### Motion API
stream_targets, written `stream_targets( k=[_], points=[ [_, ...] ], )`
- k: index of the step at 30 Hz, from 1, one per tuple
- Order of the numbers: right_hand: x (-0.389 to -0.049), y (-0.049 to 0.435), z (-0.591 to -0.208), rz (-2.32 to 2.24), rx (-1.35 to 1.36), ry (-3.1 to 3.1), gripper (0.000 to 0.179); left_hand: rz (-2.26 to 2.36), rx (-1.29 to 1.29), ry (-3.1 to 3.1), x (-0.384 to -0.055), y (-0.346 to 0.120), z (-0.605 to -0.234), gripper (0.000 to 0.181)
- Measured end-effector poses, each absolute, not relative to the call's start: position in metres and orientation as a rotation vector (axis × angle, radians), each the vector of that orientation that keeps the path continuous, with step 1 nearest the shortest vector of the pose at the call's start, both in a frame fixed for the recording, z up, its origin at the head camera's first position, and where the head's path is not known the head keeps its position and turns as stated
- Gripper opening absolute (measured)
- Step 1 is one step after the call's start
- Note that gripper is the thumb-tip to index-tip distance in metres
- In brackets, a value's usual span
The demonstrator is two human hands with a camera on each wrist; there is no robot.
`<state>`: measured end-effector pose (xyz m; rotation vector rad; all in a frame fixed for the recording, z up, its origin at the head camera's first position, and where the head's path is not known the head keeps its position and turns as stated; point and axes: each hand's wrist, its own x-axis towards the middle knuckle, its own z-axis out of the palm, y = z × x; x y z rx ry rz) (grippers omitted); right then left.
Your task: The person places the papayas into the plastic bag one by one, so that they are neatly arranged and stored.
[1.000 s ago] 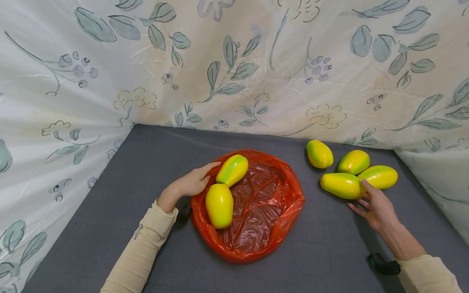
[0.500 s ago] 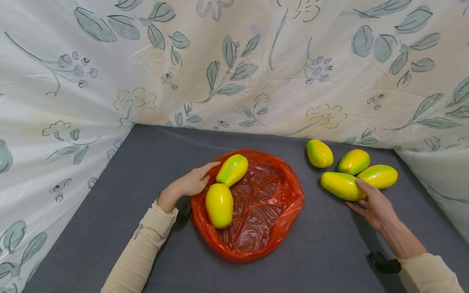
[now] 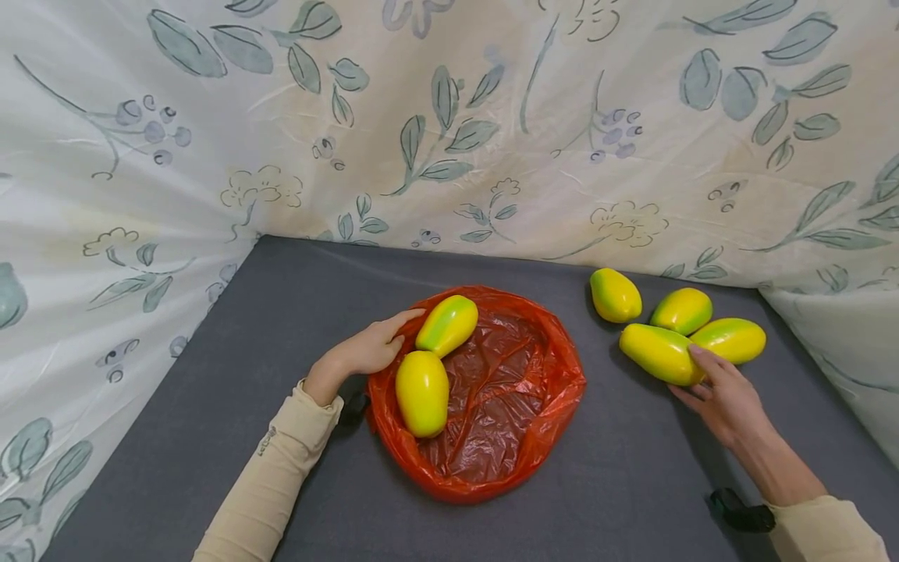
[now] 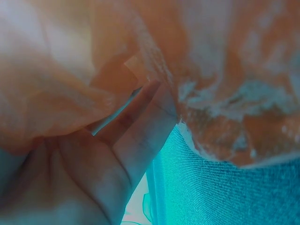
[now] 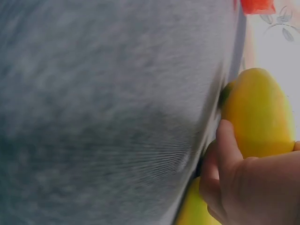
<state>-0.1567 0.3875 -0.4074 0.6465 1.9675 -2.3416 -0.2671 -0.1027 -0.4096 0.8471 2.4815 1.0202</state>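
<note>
In the head view my left hand [image 3: 365,349] holds the left rim of a round, opened red plastic bag [image 3: 562,421]. The bag fills the upper part of the left wrist view, with the fingers [image 4: 140,119] against its folds. Two yellow-green papayas lie inside along the left: a smaller one [image 3: 446,324] behind a larger one [image 3: 422,394]. At the right, my right hand [image 3: 730,402] grips the near end of a papaya [image 3: 653,353], thumb above and fingers underneath. The right wrist view shows this papaya [image 5: 258,110] in the fingers, close to the cloth.
Three more papayas lie beyond the held one: one at the back left [image 3: 615,295], one at the back [image 3: 682,311] and one to the right [image 3: 733,340]. Grey cloth [image 3: 611,468] covers the table. Leaf-patterned curtains [image 3: 449,140] enclose the back and sides.
The right hand has closed in on the front papaya, which has tilted slightly, its near end shifting toward the person. The left hand, the bag and the other papayas stay in place.
</note>
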Motion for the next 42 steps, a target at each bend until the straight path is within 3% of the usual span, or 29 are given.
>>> stream_targets(
  k=[11, 27, 42],
  points=[
    [-0.152, 0.363, -0.386, -2.474, 0.532, 1.803, 0.038, 1.016, 0.870, 2.492, -0.266, -0.103, -0.409, 0.053],
    [-0.141, 0.321, -0.372, -2.388, 0.268, 1.912, 0.031, 1.018, 0.830, 2.482, -0.266, -0.104, -0.408, 0.054],
    [-0.139, 0.280, -0.378, -2.180, 0.190, 1.957, 0.038, 1.018, 0.846, 2.485, -0.265, -0.105, -0.409, 0.053]
  ],
)
